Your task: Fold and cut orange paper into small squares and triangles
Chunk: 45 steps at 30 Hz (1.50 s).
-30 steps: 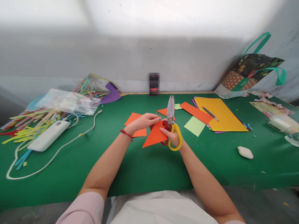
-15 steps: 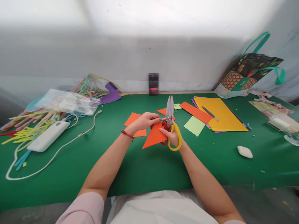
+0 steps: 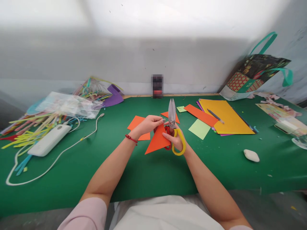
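A folded triangle of orange paper (image 3: 157, 139) is held above the table between both hands. My left hand (image 3: 151, 123) pinches its upper corner, fingers closed. My right hand (image 3: 176, 138) presses its thumb on the paper's right side and also carries a pair of scissors (image 3: 172, 116) with one yellow and one red handle loop. The blades point up and away from me, almost together. Behind my left hand lies another orange sheet (image 3: 135, 122), partly covered by it. Beyond the scissors is a small orange piece (image 3: 177, 118).
A green-topped table (image 3: 153, 179) carries a yellow paper stack (image 3: 230, 118) with a pen (image 3: 214, 115), an orange strip (image 3: 200, 115), a light green square (image 3: 199, 128) and a white case (image 3: 251, 155). Left are paper strips (image 3: 26, 127) and a white power bank (image 3: 50, 140) with its cable.
The scissors in my right hand have shifted slightly left and tilted a little leftward. The orange triangle's lower tip has moved slightly left and down. Both hands keep their grip.
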Motion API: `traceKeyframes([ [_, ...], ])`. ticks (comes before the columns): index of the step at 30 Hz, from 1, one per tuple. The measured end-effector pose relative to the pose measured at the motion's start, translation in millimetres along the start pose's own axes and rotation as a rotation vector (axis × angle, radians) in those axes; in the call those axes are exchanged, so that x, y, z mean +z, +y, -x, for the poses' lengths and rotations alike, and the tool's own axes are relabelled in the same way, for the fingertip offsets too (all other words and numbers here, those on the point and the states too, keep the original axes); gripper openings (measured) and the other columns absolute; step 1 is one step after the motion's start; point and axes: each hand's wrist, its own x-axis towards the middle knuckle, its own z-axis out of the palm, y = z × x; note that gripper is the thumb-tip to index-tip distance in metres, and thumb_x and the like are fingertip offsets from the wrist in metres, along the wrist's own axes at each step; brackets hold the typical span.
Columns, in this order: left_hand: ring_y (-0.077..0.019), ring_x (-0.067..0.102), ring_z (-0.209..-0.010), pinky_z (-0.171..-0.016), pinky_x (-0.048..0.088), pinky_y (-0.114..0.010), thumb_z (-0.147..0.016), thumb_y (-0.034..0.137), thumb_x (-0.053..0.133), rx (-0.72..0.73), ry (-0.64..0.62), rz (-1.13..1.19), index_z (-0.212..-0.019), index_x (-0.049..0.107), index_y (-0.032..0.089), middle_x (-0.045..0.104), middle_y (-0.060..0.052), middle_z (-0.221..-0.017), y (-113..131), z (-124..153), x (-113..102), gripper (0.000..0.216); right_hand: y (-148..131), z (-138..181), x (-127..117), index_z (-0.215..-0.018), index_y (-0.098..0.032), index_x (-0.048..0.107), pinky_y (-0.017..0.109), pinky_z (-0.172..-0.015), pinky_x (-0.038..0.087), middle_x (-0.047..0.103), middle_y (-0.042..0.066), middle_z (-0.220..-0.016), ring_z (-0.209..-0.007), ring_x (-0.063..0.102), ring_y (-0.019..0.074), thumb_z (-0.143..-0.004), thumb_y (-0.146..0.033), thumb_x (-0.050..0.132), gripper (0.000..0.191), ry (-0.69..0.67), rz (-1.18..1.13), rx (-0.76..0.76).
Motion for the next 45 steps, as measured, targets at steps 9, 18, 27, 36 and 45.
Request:
traceKeyframes([
  [9, -0.0087, 0.030, -0.051, -0.049, 0.026, -0.023, -0.082, 0.042, 0.042, 0.039, -0.013, -0.117, -0.056, 0.034, 0.018, 0.031, 0.004, -0.057, 1.1, -0.9, -0.8, 0.036, -2.7, -1.3, 0.1, -0.100, -0.024, 0.049, 0.028, -0.059, 0.050, 0.056, -0.004, -0.067, -0.061, 0.058, 0.0139, -0.070, -0.032, 0.069, 0.037, 0.030, -0.008, -0.033],
  [18, -0.0084, 0.030, -0.052, -0.049, 0.026, -0.023, -0.082, 0.042, 0.043, 0.046, -0.007, -0.115, -0.058, 0.036, 0.018, 0.033, 0.004, -0.057, -4.1, -3.7, 0.7, 0.034, -1.2, -0.8, -3.0, -0.101, -0.024, 0.050, 0.028, -0.054, 0.047, 0.052, -0.005, -0.062, -0.055, 0.053, 0.0133, -0.071, -0.034, 0.069, 0.037, 0.049, 0.036, -0.041],
  [27, -0.0094, 0.047, -0.048, -0.045, 0.038, -0.023, -0.074, 0.045, 0.057, -0.132, -0.240, -0.018, -0.065, 0.054, 0.015, 0.050, 0.001, -0.058, 4.6, 5.4, -9.9, 0.031, -2.4, -4.6, -7.5, -0.097, -0.023, 0.049, 0.023, -0.040, 0.044, 0.051, -0.007, -0.061, -0.042, 0.049, 0.0089, -0.071, -0.041, 0.068, 0.037, 0.141, 0.011, -0.034],
  [36, -0.0090, 0.048, -0.047, -0.046, 0.040, -0.023, -0.078, 0.046, 0.055, -0.064, -0.097, 0.092, -0.072, 0.054, 0.015, 0.050, 0.002, -0.056, -6.1, -2.4, -3.0, 0.032, -0.2, -8.2, -12.4, -0.098, -0.023, 0.047, 0.023, -0.032, 0.041, 0.048, -0.010, -0.048, -0.033, 0.045, 0.0098, -0.071, -0.039, 0.068, 0.037, 0.241, 0.015, -0.046],
  [45, -0.0132, 0.060, -0.055, -0.056, 0.048, -0.026, -0.078, 0.046, 0.056, -0.145, -0.397, 0.016, -0.067, 0.058, 0.015, 0.063, -0.003, -0.058, 2.1, 4.5, 0.6, 0.033, -3.6, -5.9, -13.5, -0.098, -0.024, 0.046, 0.023, -0.037, 0.041, 0.050, -0.006, -0.064, -0.039, 0.046, 0.0076, -0.074, -0.037, 0.064, 0.033, 0.361, 0.095, -0.146],
])
